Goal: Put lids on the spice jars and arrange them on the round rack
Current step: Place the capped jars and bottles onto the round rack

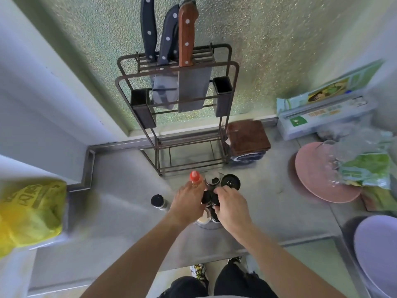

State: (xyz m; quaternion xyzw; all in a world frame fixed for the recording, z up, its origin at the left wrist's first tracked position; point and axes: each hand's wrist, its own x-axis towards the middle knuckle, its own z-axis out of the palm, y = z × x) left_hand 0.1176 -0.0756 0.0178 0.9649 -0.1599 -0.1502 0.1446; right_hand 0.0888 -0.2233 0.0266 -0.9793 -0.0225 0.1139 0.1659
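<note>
On dull steel counter — both hands, each grip closed round black-lidded glass jars on round rack.

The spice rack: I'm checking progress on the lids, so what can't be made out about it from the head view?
- Round rack: mostly covered by both hands; how many slots are filled is hidden.
- Jars under the left hand and right hand: lidded or not, unclear.
- What each hand grips: fingers hide it.
- Jar contents: too small and blurred.
- Lone black-lidded jar on the counter: label unreadable.
</note>
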